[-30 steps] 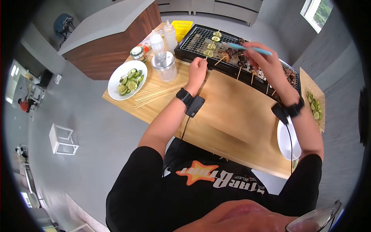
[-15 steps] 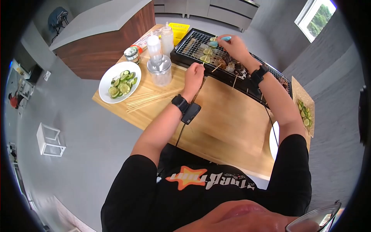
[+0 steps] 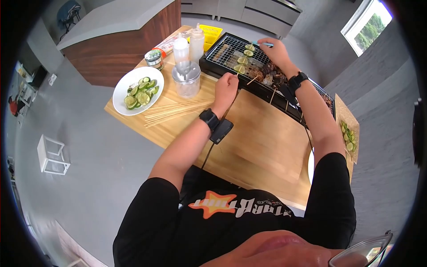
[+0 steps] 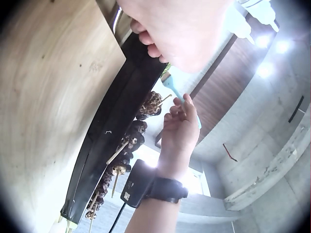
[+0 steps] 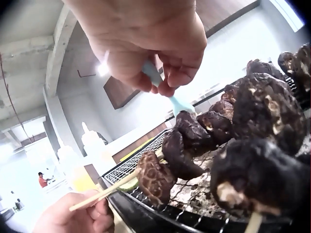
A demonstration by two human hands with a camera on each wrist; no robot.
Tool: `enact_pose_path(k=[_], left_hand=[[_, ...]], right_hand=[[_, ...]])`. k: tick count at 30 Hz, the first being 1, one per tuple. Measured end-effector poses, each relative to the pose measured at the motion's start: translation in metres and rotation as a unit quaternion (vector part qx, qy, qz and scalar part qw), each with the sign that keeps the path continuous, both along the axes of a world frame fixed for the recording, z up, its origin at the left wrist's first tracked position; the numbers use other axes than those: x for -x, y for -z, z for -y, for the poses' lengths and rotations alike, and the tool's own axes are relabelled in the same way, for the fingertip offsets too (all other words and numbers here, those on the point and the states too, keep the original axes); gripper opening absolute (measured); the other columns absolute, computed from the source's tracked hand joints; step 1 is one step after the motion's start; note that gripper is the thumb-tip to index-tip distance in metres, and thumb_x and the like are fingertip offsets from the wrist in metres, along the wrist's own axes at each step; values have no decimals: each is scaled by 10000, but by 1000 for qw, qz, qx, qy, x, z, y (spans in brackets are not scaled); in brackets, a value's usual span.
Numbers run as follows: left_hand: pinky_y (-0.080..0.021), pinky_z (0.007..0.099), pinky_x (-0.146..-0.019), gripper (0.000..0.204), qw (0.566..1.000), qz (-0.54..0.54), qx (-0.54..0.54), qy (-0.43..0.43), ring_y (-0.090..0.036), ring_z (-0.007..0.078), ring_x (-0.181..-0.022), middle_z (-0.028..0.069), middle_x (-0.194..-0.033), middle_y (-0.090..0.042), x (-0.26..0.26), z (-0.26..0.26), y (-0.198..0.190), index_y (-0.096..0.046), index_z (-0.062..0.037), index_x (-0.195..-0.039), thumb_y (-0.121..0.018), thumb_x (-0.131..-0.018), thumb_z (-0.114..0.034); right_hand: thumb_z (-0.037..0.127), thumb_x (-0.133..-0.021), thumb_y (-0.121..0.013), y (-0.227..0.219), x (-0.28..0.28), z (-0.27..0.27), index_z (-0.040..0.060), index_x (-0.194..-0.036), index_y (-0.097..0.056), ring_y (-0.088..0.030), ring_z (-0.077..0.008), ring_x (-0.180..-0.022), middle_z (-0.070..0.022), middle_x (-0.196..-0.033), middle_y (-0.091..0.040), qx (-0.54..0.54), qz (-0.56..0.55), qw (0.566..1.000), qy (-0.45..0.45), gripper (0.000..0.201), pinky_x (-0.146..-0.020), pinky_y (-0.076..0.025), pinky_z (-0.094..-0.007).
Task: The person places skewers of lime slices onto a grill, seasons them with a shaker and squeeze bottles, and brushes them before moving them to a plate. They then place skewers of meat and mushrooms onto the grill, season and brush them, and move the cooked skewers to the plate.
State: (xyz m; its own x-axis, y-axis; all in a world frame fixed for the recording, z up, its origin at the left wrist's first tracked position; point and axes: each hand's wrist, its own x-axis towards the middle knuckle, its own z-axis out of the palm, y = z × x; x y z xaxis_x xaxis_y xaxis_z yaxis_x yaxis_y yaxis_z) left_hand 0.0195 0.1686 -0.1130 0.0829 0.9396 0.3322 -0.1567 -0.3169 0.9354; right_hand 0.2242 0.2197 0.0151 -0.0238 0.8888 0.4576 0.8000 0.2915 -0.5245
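My left hand (image 3: 226,91) pinches the near end of a skewer threaded with green vegetable slices (image 3: 240,69), which lies across the left part of the black grill (image 3: 207,66). In my right hand (image 3: 276,52) is a light blue basting brush (image 5: 181,105), held between thumb and fingers with its head pointing down. The brush is over the far end of the green skewer in the head view. Beside that skewer, to its right, dark browned mushrooms (image 5: 262,109) on skewers sit on the grill mesh.
Left of the grill stand squeeze bottles (image 3: 196,44), a lidded clear jar (image 3: 187,82) and a small jar (image 3: 154,58). A white bowl (image 3: 117,95) of green slices and loose bamboo skewers (image 3: 173,112) lie nearer. More green skewers (image 3: 349,135) rest on a board at the right.
My right hand has carried the brush leftward from above the browned skewers to the green one, then toward its far end. My left hand keeps holding that skewer's near end.
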Motion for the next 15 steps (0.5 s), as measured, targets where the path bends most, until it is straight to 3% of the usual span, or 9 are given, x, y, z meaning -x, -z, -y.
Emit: enact_pose_path(k=[1, 4, 7, 10, 13, 15], left_hand=[[-379, 313, -523, 249, 1000, 1, 2, 0, -430, 123, -541, 65, -575, -478, -1, 1, 0, -542, 24, -769, -556, -902, -186], [-380, 314, -523, 254, 1000, -7, -1, 1, -426, 130, -534, 68, -568, -475, 1, 0, -1, -537, 26, -764, -559, -901, -188], [-380, 313, -524, 262, 1000, -16, -13, -7, -424, 137, -529, 67, -566, -476, 0, 0, 1, -533, 25, -755, -561, -900, -191], [-381, 312, -524, 267, 1000, -11, -19, -7, -426, 139, -529, 65, -569, -479, -1, -2, 1, -534, 25, -750, -562, -900, -195], [-384, 309, -523, 269, 1000, -6, -11, -3, -441, 134, -532, 61, -575, -492, -1, -2, 4, -548, 23, -755, -559, -902, -202], [-388, 302, -521, 271, 1000, -8, -10, 1, -456, 124, -536, 53, -581, -508, 0, -2, 2, -562, 18, -761, -551, -907, -209]], right_hand=[[229, -823, -610, 1, 0, 0, 77, -924, -710, -557, -186, -533, -85, -606, -602, -10, 10, 1000, -10, 208, -548, -458, -336], [249, -816, -617, -11, 9, 9, 86, -912, -715, -562, -181, -544, -91, -618, -615, 2, -32, 997, 70, 213, -553, -459, -329], [269, -808, -626, -11, 8, 12, 92, -905, -718, -565, -179, -561, -91, -633, -628, 87, -30, 995, 29, 222, -564, -465, -326], [285, -806, -628, -14, 17, 28, 90, -901, -720, -561, -172, -543, -80, -635, -631, 8, -20, 1000, 16, 236, -553, -461, -323], [188, -845, -609, -17, 23, 37, 38, -890, -704, -480, -60, -566, 18, -647, -571, 58, -48, 997, -6, 184, -506, -386, -247], [170, -845, -605, -14, 31, 47, 26, -895, -700, -487, -57, -582, 10, -664, -578, 4, 3, 998, -59, 179, -527, -402, -245]])
